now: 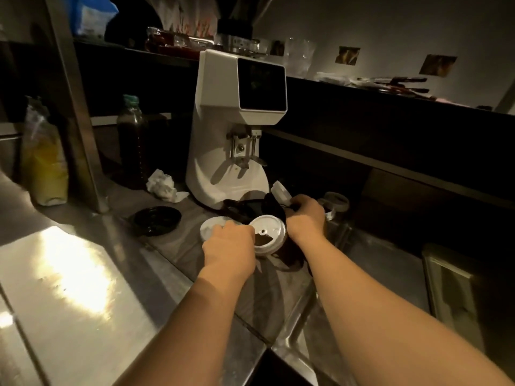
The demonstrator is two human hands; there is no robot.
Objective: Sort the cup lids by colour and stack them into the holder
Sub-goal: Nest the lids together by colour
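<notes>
White lid pinched in left fingers, right fingers gripping black lids, dim steel counter.

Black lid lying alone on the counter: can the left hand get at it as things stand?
Probably yes: the black lid lies uncovered, bare counter between it and the left hand, which is over a white lid.

no readable text, labels or numbers
</notes>
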